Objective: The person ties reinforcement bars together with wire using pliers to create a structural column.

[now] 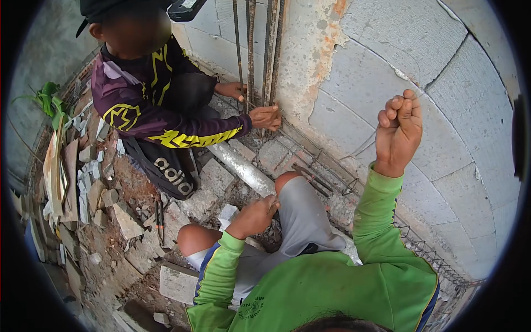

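My right hand [399,130] is raised in front of the block wall, its thumb and fingertips pinched together. Fine wire [362,149] loops beside this hand and shows faintly against the pale blocks; the pinch appears to close on it. Lower down, my left hand [253,217] is closed in front of my bent knee. Whatever lies between its fingertips is too small to make out. Past my knee lies a dark long-handled tool [312,180], on a steel bar frame [326,160] along the wall's foot.
A co-worker crouches opposite, one hand [265,117] at the base of upright steel bars [271,61], the other hand [231,90] beside them. A pale pipe [240,169] crosses the rubble. Pliers [160,221] and broken blocks [128,221] lie leftward.
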`<state>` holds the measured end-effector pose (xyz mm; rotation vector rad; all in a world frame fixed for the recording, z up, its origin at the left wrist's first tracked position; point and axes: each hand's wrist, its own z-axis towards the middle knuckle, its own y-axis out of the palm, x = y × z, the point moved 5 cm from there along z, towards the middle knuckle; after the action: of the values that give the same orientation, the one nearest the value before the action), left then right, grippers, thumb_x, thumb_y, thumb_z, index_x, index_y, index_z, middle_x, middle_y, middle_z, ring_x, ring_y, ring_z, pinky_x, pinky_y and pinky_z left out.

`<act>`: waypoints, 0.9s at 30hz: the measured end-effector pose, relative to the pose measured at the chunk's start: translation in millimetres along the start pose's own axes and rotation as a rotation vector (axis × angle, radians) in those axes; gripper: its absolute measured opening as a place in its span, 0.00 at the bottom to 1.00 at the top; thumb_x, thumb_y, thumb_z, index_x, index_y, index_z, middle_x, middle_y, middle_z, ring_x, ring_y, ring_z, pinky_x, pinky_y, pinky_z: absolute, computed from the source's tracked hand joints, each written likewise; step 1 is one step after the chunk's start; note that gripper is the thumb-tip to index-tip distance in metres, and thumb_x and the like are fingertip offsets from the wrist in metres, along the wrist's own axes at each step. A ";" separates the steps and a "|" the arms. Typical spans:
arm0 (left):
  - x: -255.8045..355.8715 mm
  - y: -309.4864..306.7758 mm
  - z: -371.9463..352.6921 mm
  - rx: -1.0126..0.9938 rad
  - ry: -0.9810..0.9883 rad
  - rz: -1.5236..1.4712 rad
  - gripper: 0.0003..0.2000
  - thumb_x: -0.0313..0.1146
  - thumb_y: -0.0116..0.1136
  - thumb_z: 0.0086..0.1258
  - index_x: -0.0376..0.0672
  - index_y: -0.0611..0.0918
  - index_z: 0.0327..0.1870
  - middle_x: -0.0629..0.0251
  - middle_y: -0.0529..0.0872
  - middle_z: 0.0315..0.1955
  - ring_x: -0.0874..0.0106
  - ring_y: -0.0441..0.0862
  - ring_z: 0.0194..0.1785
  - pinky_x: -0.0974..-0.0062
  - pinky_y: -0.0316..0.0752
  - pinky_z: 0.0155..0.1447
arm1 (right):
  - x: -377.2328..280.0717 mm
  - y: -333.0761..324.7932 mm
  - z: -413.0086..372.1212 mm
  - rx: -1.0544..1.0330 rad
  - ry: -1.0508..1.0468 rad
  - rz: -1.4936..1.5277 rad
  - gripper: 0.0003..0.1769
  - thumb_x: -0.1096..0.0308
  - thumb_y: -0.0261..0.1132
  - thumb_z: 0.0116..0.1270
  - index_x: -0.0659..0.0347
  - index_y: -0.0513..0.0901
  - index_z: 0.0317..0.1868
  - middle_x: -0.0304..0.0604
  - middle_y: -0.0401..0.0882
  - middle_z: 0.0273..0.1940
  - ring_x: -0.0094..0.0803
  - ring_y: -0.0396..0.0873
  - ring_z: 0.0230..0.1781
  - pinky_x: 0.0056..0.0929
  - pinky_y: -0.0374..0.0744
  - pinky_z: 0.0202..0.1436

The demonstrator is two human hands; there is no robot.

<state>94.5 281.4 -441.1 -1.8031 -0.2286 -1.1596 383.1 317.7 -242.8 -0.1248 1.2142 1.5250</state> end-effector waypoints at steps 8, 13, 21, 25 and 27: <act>16.4 -20.9 -4.1 0.158 0.064 -0.348 0.15 0.42 0.47 0.81 0.39 0.76 0.52 0.42 0.85 0.38 0.39 0.82 0.44 0.50 0.76 0.47 | -6.0 31.1 -33.7 -0.152 0.042 -0.162 0.11 0.67 0.57 0.79 0.64 0.74 0.55 0.42 0.79 0.35 0.24 0.72 0.28 0.24 0.76 0.27; 11.1 -24.7 -16.7 0.193 0.140 -0.179 0.17 0.47 0.47 0.81 0.42 0.76 0.55 0.46 0.86 0.30 0.39 0.83 0.37 0.48 0.77 0.43 | -29.1 -4.9 -11.9 -0.088 -0.020 0.035 0.09 0.68 0.57 0.79 0.63 0.73 0.54 0.39 0.76 0.36 0.21 0.67 0.28 0.19 0.70 0.26; -38.0 -11.7 -31.1 0.136 -0.233 0.321 0.18 0.46 0.51 0.77 0.40 0.78 0.52 0.44 0.85 0.26 0.42 0.84 0.33 0.46 0.77 0.40 | -163.9 -36.2 3.7 -0.240 -0.447 -0.024 0.07 0.79 0.54 0.76 0.67 0.71 0.52 0.42 0.72 0.37 0.22 0.64 0.25 0.18 0.67 0.23; -33.0 -9.3 -15.4 0.231 -0.184 0.270 0.17 0.48 0.54 0.74 0.40 0.78 0.46 0.45 0.85 0.25 0.44 0.85 0.33 0.47 0.78 0.41 | -73.0 -8.6 -35.8 -0.222 -0.038 -0.415 0.09 0.69 0.59 0.77 0.67 0.74 0.49 0.41 0.77 0.32 0.18 0.64 0.21 0.15 0.65 0.22; -13.1 -14.7 -8.5 0.217 -0.180 0.230 0.18 0.48 0.54 0.74 0.40 0.77 0.47 0.45 0.86 0.27 0.44 0.85 0.35 0.47 0.78 0.42 | -28.5 -6.6 -60.6 -0.240 0.196 -0.600 0.12 0.64 0.62 0.76 0.67 0.79 0.46 0.39 0.80 0.30 0.17 0.67 0.21 0.14 0.65 0.22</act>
<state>73.7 286.7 -441.5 -1.6915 -0.2352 -0.7813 367.9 253.6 -256.5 -0.7454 1.0126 1.1329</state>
